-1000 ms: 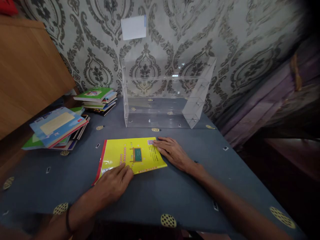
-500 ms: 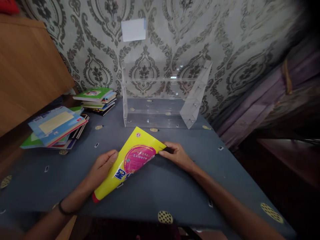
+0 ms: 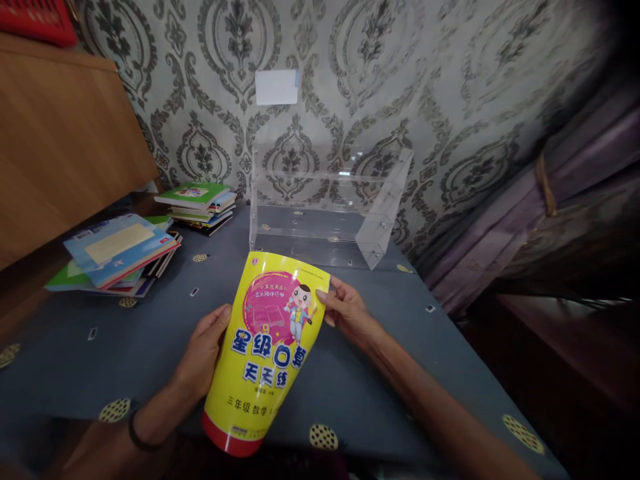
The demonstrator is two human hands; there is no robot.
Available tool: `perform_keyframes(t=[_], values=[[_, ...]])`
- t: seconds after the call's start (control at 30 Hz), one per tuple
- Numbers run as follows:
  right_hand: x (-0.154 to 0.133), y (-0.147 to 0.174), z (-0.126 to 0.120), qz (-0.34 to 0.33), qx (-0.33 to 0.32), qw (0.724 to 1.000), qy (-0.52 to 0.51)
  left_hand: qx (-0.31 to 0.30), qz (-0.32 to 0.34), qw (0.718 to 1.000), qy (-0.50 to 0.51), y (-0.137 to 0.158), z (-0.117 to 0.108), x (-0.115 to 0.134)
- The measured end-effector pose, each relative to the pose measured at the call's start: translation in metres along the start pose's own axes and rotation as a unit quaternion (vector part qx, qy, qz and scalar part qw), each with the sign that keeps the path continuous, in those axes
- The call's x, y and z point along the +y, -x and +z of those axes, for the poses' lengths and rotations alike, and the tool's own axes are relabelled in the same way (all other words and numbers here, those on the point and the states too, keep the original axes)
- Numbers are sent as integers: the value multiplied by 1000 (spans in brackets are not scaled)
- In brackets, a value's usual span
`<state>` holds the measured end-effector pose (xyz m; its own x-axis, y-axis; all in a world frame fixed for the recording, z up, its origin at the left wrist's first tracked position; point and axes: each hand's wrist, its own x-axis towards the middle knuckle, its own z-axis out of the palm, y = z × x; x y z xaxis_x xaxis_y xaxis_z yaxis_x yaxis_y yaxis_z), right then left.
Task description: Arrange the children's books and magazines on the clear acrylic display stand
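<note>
Booklet (image 3: 265, 347), yellow, bowed: my left hand (image 3: 204, 347) grips its left edge, my right hand (image 3: 349, 309) pinches its right edge near the top; clear rack (image 3: 325, 208) beyond.

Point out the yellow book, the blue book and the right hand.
Yellow book (image 3: 264, 353), head view, front cover.
Blue book (image 3: 120, 245), head view, cream cover panel.
Right hand (image 3: 352, 313), head view, back of hand.

Rack (image 3: 384, 215) ahead, book stacks (image 3: 120, 248) left; room rightward
</note>
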<state>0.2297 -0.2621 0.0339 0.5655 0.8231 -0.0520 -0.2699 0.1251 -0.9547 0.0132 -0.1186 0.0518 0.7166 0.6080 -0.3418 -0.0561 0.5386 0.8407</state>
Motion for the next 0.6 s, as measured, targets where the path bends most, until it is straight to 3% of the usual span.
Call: perform_keyframes(t=[0.17,0.27,0.33,0.43,0.5,0.6], values=[[-12,-11,10,4,-12,998,67,19,2,997,-78,1,-20,7],[-2,-22,9,5,-23,993,114,-26,43,969,-244,-8,-38,14],[10,-30,6,8,-21,986,164,-40,106,907,-405,-15,-50,20],[24,-37,0,24,-7,972,233,-15,196,781,-593,-26,-61,29],[27,-38,-1,30,-6,965,260,-11,242,724,-646,-33,-62,33],[25,-36,1,32,-3,956,292,-40,335,664,-668,-48,-56,30]])
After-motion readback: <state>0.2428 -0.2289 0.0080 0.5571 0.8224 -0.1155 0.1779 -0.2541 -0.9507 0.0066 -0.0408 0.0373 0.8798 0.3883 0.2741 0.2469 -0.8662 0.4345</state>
